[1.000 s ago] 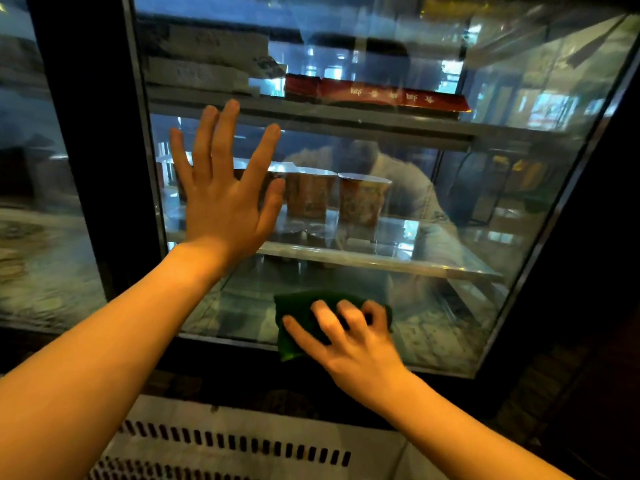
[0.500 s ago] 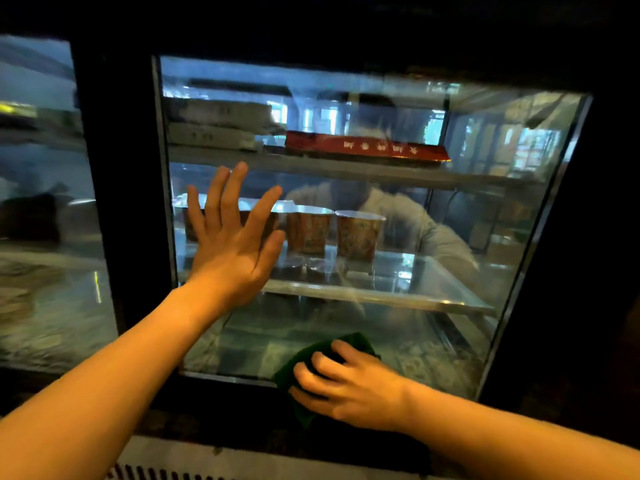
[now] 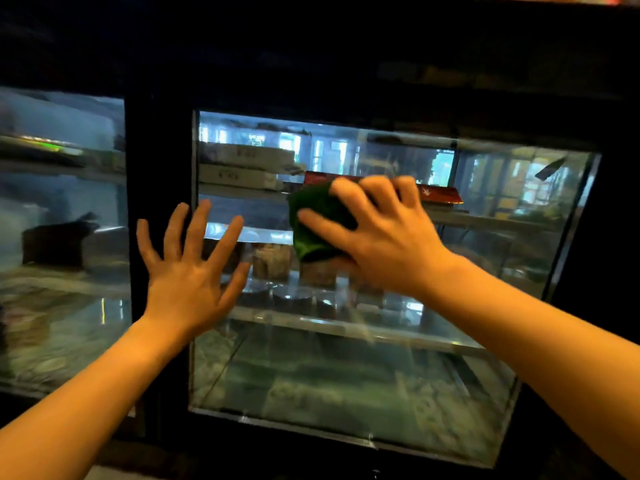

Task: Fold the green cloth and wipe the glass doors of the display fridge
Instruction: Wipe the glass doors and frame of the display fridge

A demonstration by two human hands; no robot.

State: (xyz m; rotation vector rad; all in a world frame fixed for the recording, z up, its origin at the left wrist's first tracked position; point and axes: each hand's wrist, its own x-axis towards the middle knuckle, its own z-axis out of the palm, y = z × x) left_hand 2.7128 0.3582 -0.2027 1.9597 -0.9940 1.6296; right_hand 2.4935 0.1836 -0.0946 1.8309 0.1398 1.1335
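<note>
The right hand presses the bunched green cloth flat against the glass door, fingers spread and curled over it — high on the pane, left of centre. The left hand lies open and empty, fingers splayed across the door's dark left frame edge. Bare glass spreads below and rightward.
</note>
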